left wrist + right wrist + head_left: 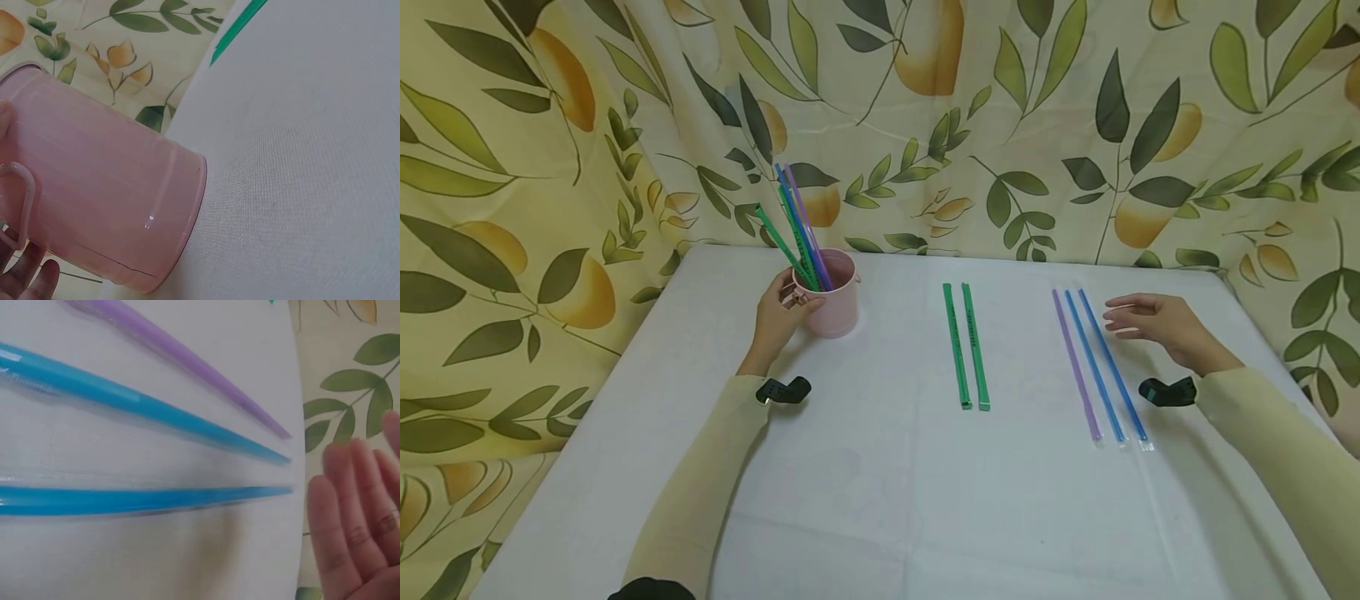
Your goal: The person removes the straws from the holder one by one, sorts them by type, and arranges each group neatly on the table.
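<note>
My left hand (777, 323) grips a small pink bucket (841, 315) by its left side, thumb across the front. Green, blue and purple straws (802, 229) stand in it, leaning left. In the left wrist view the bucket (119, 181) has a looped side handle (26, 206), with fingers behind it. My right hand (1161, 327) is just right of three straws in clear wrappers: one purple (1075, 362) and two blue, the nearer being the rightmost blue straw (1112, 362). Its fingers are extended and hold nothing; the right wrist view shows the fingers (328, 531) beyond the straws' far ends.
Two green wrapped straws (957, 346) lie side by side at the middle of the white-covered table (850, 500). A curtain (910, 167) with leaf and fruit print hangs behind the table and along its left side.
</note>
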Action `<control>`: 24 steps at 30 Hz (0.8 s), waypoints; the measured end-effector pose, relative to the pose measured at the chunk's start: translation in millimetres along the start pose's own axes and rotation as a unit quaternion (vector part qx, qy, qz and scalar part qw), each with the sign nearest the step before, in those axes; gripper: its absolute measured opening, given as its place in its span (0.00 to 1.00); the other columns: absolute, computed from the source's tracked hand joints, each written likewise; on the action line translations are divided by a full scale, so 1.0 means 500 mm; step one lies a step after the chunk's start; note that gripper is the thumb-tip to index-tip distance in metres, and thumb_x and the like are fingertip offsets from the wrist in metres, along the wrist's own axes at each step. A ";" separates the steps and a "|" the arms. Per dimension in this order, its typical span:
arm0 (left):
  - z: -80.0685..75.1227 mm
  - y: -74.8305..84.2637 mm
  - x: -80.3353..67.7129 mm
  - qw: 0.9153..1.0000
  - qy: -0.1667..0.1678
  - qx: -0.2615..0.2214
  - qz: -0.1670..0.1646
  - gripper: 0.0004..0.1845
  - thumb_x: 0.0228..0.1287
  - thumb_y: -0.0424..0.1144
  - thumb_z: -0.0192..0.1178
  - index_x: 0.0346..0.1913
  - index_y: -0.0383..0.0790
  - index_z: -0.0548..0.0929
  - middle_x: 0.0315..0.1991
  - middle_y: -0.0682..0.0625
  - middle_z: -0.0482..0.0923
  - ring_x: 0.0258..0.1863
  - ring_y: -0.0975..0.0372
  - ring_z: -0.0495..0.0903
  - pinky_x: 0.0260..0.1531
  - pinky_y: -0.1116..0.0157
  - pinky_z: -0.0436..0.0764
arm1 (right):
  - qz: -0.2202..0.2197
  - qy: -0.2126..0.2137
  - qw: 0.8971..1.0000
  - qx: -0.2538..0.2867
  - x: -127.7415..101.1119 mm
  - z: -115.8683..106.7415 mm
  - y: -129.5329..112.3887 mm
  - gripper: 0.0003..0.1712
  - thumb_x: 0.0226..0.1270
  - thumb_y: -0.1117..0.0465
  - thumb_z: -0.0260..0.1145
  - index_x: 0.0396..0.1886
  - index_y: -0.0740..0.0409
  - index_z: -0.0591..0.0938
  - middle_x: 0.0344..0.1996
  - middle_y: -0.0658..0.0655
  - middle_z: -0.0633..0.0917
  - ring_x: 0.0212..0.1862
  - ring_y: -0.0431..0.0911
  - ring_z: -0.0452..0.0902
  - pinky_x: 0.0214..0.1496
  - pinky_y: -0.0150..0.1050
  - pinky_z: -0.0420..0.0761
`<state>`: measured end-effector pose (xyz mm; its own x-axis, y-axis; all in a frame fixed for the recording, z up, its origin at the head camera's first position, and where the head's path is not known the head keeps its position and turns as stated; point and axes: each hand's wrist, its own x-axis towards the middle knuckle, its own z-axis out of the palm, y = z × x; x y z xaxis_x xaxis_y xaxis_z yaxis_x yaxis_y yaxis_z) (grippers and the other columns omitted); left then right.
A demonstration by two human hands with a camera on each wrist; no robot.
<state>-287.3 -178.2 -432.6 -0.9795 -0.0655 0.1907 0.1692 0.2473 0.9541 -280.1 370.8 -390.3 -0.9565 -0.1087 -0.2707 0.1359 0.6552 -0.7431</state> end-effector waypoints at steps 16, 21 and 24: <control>-0.003 0.017 -0.005 1.000 -0.008 -0.024 -0.011 0.40 0.54 0.36 0.68 0.69 0.38 0.62 0.65 0.39 0.65 0.64 0.50 0.65 0.67 0.56 0.68 | -0.151 0.117 0.978 0.083 -0.004 0.038 -0.093 0.10 0.65 0.58 0.63 0.45 0.43 0.81 0.29 0.31 0.83 0.32 0.28 0.81 0.35 0.23 0.83; -0.004 0.053 -0.022 1.000 -0.011 -0.012 -0.014 0.39 0.55 0.34 0.67 0.68 0.34 0.61 0.65 0.36 0.65 0.64 0.48 0.65 0.67 0.54 0.68 | -0.173 0.109 0.975 0.082 0.001 0.059 -0.131 0.11 0.64 0.59 0.63 0.45 0.43 0.81 0.29 0.32 0.83 0.32 0.30 0.82 0.36 0.23 0.83; -0.003 0.063 -0.029 1.000 -0.009 -0.008 -0.011 0.38 0.56 0.34 0.67 0.68 0.33 0.62 0.65 0.36 0.65 0.64 0.48 0.65 0.67 0.54 0.68 | -0.178 0.094 0.977 0.074 0.005 0.072 -0.158 0.12 0.64 0.58 0.64 0.47 0.47 0.81 0.30 0.32 0.84 0.33 0.31 0.82 0.36 0.23 0.83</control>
<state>-267.5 -171.0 -404.8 -0.9850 -0.0528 0.1646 0.1483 0.2304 0.9617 -284.0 291.8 -354.3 -0.9787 -0.1609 0.1275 -0.1908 0.4840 -0.8540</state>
